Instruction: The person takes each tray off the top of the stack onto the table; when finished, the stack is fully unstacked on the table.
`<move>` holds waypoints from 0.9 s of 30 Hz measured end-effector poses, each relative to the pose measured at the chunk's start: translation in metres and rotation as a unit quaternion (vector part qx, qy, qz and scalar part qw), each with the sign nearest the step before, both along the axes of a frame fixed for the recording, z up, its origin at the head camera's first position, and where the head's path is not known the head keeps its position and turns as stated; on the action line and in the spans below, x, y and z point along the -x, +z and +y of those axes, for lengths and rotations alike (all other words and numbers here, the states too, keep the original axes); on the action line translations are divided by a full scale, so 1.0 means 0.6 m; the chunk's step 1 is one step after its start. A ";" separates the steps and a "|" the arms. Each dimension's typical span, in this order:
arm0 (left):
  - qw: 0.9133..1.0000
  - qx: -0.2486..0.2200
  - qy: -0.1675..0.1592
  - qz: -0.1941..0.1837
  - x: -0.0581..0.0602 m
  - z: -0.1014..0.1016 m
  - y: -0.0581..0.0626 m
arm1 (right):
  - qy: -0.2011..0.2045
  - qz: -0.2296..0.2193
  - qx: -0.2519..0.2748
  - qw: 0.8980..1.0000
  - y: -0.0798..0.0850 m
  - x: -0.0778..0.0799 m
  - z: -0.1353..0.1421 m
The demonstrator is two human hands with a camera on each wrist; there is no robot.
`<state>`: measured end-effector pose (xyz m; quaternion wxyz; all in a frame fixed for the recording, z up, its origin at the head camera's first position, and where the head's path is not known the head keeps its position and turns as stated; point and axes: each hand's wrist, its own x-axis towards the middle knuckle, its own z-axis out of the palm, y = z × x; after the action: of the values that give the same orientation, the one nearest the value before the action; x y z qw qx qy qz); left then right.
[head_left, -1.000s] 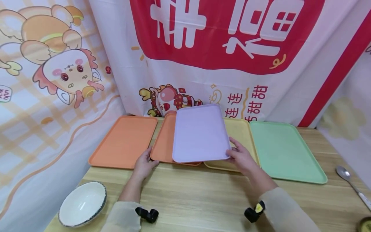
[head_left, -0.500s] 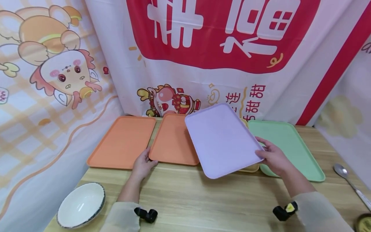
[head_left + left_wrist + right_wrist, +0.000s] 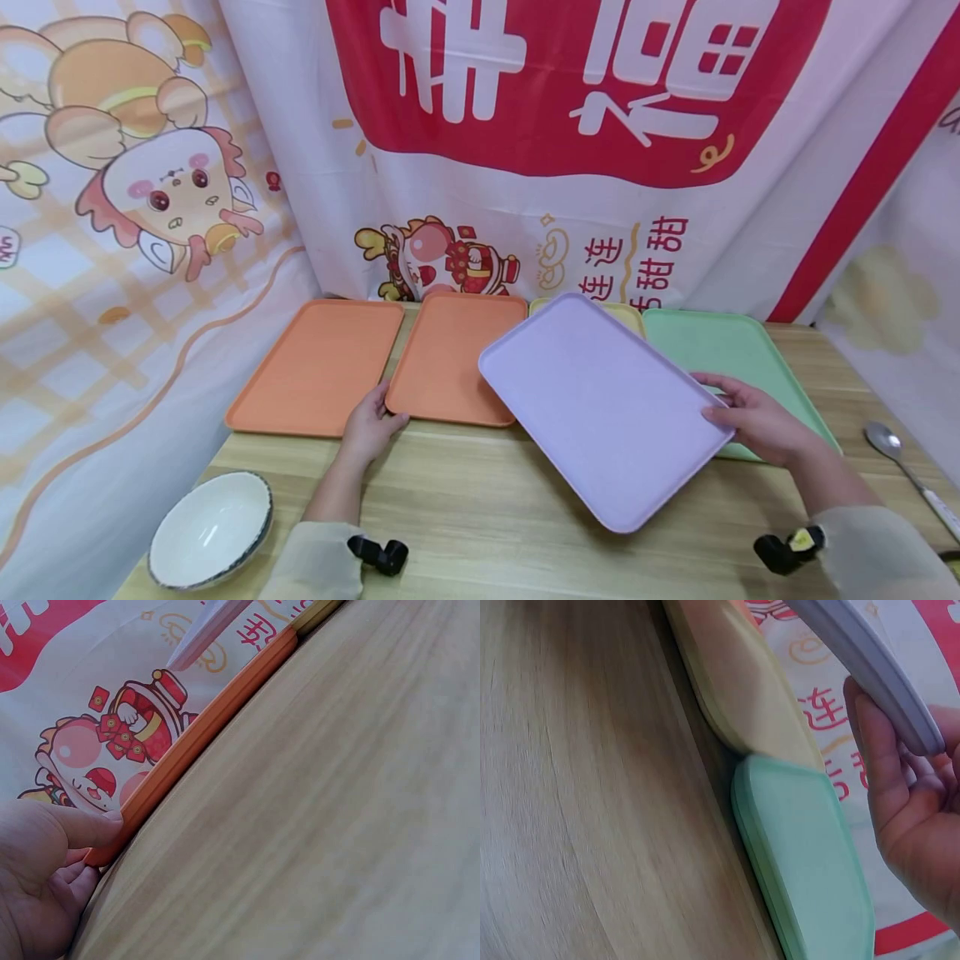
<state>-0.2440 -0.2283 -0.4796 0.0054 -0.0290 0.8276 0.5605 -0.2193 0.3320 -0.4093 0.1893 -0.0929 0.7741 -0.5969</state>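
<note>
My right hand (image 3: 765, 421) grips a lavender tray (image 3: 607, 408) by its right corner, thumb on top and fingers beneath. The tray is turned diagonally and held above the table, covering most of a yellow tray (image 3: 622, 315). In the right wrist view, the lavender tray's edge (image 3: 877, 675) sits between thumb and fingers. My left hand (image 3: 369, 425) pinches the near left corner of the second orange tray (image 3: 457, 358), which lies on the table. The left wrist view shows the thumb over that orange tray's rim (image 3: 202, 735) and fingertips below it.
Another orange tray (image 3: 318, 367) lies at the far left. A green tray (image 3: 738, 358) lies right of the yellow one. A white bowl (image 3: 212, 529) stands front left, a spoon (image 3: 903, 467) at the right edge. Printed cloth (image 3: 480, 192) hangs behind the table.
My right hand has carried the lavender tray right and toward me, off the second orange tray, turning it diagonally. My left hand stays at the orange tray's corner.
</note>
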 end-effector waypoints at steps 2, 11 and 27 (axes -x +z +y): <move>1.000 0.004 0.000 0.001 0.000 0.001 0.001 | 0.012 -0.010 -0.008 1.000 -0.001 -0.001 0.007; 1.000 0.005 0.002 -0.005 0.002 0.000 0.001 | 0.093 -0.069 0.003 0.993 -0.001 0.002 0.024; 1.000 0.005 -0.001 -0.001 0.002 -0.001 -0.001 | 0.136 -0.090 -0.071 0.984 -0.006 0.004 0.000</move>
<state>-0.2452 -0.2289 -0.4803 0.0070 -0.0291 0.8305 0.5562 -0.2217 0.3317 -0.4127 0.3434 -0.1295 0.7745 -0.5153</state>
